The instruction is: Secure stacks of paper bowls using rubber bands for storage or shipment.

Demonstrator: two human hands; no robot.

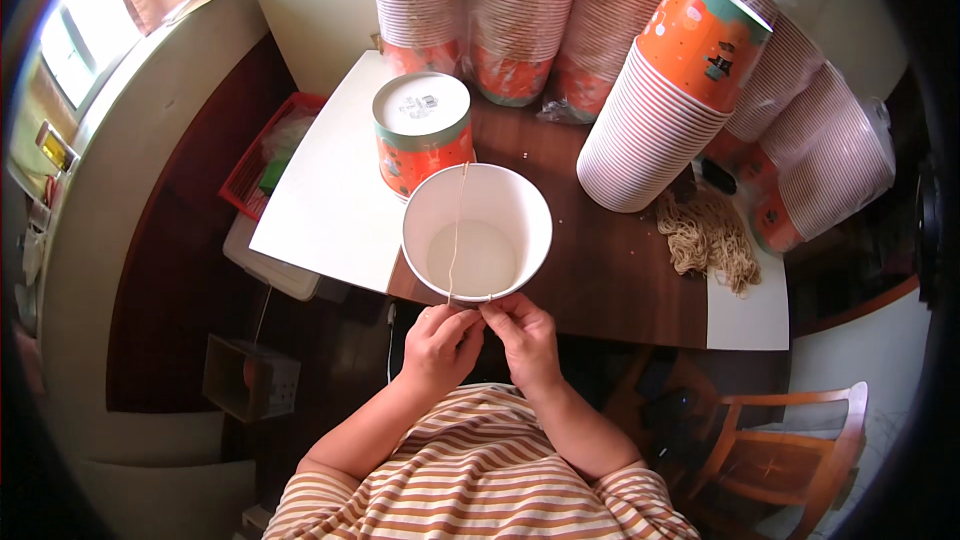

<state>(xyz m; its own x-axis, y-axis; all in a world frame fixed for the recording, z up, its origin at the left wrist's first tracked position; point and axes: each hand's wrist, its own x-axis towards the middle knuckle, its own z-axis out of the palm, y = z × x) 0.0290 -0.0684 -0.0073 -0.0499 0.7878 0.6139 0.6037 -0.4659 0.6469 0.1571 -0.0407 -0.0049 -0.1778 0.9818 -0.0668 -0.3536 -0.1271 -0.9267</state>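
Note:
A white-lined paper bucket [530,230] stands mouth up at the table's near edge, in front of me. A thin tan string [457,240] runs across its mouth, from the far rim to the near rim. My left hand [438,345] is closed in a pinch on the string just below the near rim. Beside it, my right hand [524,340] pinches at the same rim, where a short bit of string shows by the thumb. The fingertips of both hands meet under the rim and are partly hidden. Behind the bucket, an upturned orange-and-green bucket [424,155] rests on the table.
A tall leaning stack of nested buckets [650,130] stands at right. A heap of tan strings [705,240] lies near the table's right end. Several plastic-wrapped bucket stacks [520,10] line the back. A wooden chair [790,450] is at lower right, a red basket [245,175] at left.

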